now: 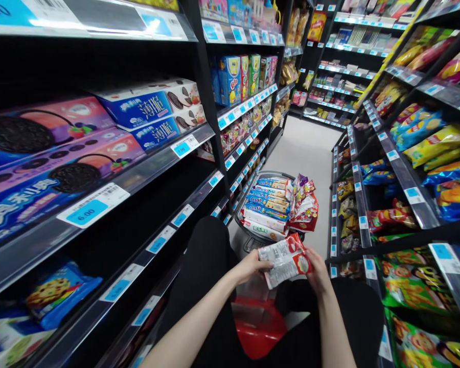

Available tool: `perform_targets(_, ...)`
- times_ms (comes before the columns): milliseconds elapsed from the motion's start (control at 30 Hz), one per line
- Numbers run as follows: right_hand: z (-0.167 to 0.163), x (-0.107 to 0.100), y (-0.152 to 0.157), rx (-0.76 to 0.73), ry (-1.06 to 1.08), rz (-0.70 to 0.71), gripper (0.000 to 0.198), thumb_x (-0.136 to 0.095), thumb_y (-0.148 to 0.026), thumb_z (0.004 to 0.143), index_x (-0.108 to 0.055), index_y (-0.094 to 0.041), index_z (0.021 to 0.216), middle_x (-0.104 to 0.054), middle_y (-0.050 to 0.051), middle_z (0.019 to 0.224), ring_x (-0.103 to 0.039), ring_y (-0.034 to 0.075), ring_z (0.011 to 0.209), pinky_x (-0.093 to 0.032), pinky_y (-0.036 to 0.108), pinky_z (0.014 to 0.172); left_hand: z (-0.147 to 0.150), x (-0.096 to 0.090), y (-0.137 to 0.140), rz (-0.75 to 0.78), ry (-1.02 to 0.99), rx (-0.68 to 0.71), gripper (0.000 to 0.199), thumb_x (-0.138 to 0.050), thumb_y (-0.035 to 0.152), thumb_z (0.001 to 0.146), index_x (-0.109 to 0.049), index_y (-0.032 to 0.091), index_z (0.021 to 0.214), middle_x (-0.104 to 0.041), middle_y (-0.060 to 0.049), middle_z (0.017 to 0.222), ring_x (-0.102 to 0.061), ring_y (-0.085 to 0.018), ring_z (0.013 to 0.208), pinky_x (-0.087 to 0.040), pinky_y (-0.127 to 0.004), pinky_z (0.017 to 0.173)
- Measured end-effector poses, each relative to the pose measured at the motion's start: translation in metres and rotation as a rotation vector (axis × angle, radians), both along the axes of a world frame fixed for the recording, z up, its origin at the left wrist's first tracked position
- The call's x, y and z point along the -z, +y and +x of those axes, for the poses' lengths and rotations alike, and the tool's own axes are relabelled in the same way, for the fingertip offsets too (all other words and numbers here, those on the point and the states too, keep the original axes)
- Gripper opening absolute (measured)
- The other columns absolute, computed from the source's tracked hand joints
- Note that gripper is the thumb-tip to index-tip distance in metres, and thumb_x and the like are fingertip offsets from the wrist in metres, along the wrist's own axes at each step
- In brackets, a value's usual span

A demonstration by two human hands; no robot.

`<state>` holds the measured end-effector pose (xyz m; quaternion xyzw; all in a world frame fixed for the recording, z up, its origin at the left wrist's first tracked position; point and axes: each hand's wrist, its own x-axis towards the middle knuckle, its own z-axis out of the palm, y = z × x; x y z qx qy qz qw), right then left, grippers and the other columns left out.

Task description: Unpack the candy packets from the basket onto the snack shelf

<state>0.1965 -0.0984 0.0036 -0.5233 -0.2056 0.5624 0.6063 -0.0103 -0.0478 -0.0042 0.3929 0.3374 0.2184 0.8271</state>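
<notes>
Left hand (253, 267) — thumb laid flat over the near end of a packet (282, 261), fingers tucked beneath, pinching. Your right hand (316, 267) grips the opposite end, fingers curled round its red edge. The packet sits between both hands, above your lap, tilted: a thin, crinkled film pouch, silver-white with red panels and small print too blurred to read.

Below it, between your black-clothed legs (210, 245), a smooth, glossy red surface (258, 327). Just beyond your hands, on the pale, smooth floor (297, 148), a dark basket (276, 174) with rounded corners — in it, long blue packs (268, 198) laid in a row, white packs at the near side, and crumpled red bags (305, 207) spilling over the right rim.

To your left, stiff rectangular purple cookie boxes (95, 168) on a dark shelf; to your right, puffy, shiny snack bags (439, 145).
</notes>
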Motion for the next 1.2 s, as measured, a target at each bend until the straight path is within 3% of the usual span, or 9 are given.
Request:
perform_targets(167, 0.006, -0.002, -0.003, -0.043, -0.003, 0.025, 0.046, -0.078, -0.035, 0.053, -0.067, -0.019, 0.095, -0.070, 0.009, 0.096, -0.065, 0.026, 0.082, -0.052, 0.038, 0.071, 0.000, -0.003, 0.001, -0.009, -0.018, -0.006, 0.050, -0.075, 0.023, 0.060, -0.061, 0.015, 0.108, -0.066, -0.005, 0.077, -0.056, -0.011, 0.054, -0.046, -0.019, 0.044)
perform_targets(433, 0.007, 0.011, 0.001, 0.051, -0.132, -0.076, 0.035, -0.080, -0.039, 0.051, -0.070, -0.016, 0.076, -0.071, 0.004, 0.067, -0.063, 0.019, 0.058, -0.050, 0.029, 0.056, 0.001, 0.001, 0.000, 0.041, 0.046, 0.038, 0.038, -0.074, 0.025, 0.060, -0.065, 0.012, 0.095, -0.066, -0.004, 0.073, -0.053, -0.010, 0.049, -0.042, -0.018, 0.041)
perform_targets(833, 0.012, 0.028, 0.005, 0.113, -0.325, -0.124, 0.041, -0.077, -0.046, 0.048, -0.069, -0.014, 0.073, -0.071, 0.006, 0.067, -0.064, 0.022, 0.059, -0.051, 0.032, 0.056, 0.006, 0.001, -0.001, 0.066, 0.106, 0.074, 0.038, -0.072, 0.031, 0.060, -0.062, 0.012, 0.092, -0.064, -0.002, 0.070, -0.054, -0.010, 0.051, -0.042, -0.019, 0.044)
perform_targets(1067, 0.013, 0.028, 0.006, 0.103, -0.361, -0.147, 0.047, -0.076, -0.050, 0.044, -0.066, -0.014, 0.072, -0.071, 0.007, 0.064, -0.064, 0.022, 0.058, -0.051, 0.032, 0.056, 0.010, 0.007, 0.001, 0.110, 0.154, -0.042, 0.047, -0.067, 0.038, 0.063, -0.058, 0.010, 0.100, -0.062, -0.001, 0.069, -0.053, -0.010, 0.052, -0.041, -0.020, 0.045)
perform_targets(1200, 0.012, 0.023, 0.007, 0.069, -0.329, -0.126, 0.046, -0.076, -0.052, 0.046, -0.064, -0.015, 0.071, -0.068, 0.004, 0.060, -0.061, 0.020, 0.054, -0.049, 0.030, 0.053, 0.009, 0.005, 0.002, 0.144, 0.170, -0.086, 0.044, -0.068, 0.037, 0.063, -0.059, 0.009, 0.095, -0.059, 0.000, 0.064, -0.048, -0.008, 0.047, -0.037, -0.018, 0.043)
